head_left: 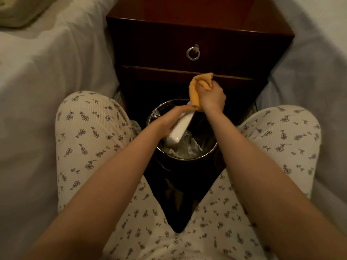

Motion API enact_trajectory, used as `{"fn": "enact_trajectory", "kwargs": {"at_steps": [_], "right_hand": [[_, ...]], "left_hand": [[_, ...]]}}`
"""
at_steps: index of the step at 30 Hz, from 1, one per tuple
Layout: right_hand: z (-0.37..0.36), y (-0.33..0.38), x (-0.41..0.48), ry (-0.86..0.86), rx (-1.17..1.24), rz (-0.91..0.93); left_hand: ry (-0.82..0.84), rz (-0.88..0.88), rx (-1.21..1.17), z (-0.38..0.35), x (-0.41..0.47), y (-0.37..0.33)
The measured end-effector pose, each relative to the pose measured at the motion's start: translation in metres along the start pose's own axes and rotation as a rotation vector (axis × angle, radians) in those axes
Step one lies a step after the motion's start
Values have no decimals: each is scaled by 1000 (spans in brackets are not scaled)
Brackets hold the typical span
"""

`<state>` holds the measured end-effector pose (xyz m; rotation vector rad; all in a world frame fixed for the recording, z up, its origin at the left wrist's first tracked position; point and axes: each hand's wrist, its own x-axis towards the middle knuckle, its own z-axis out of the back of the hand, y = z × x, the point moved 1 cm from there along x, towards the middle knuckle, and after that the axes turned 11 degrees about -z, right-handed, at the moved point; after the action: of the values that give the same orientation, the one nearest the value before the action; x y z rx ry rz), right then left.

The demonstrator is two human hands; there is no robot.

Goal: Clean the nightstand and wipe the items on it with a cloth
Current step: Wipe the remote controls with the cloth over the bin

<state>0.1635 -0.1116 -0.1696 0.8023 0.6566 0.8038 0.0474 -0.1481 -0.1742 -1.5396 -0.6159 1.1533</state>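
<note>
The left hand point(169, 120) holds a white oblong object point(181, 128) of smooth plastic by its long side, fingers curled round it, with the lower end tilted down towards the person. The right hand point(211, 97) is closed in a fist on a yellow-orange cloth point(196, 91), and the cloth is bunched over the object's upper end, so that end is hidden. Part of the cloth sticks up above the fist and a fold hangs below it, touching the left hand's fingertips.

Both hands work directly above a round dark waste bin point(208, 152) with a shiny rim and a clear plastic liner. It stands on the floor between the person's 2 knees and holds crumpled pale paper. The knees, in cream trousers point(90, 132) printed with small dark flowers, flank the bin closely.

Just behind the bin rises the dark wooden nightstand point(150, 44), with 1 drawer front bearing a silver ring pull point(193, 53) and a dark opening beneath. Its counter point(187, 8) shows only as a reddish strip at the top edge (too little to tell what lies on it). White bedding point(47, 72) presses against the nightstand's left side, with a pale green pillow point(16, 10) in the far corner. More pale bedding fills the right.
</note>
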Motion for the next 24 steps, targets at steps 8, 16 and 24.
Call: {"fn": "enact_trajectory", "kwargs": {"at_steps": [8,16,24], "right_hand": [[-6,16,-8,290,-472,426],[13,14,11,16,-167,48],[-1,2,18,496,461,-395]], "left_hand": [[-219,-105,336,13,5,6],[-141,-149,461,10,3,1],[28,52,-43,11,-8,-14]]}}
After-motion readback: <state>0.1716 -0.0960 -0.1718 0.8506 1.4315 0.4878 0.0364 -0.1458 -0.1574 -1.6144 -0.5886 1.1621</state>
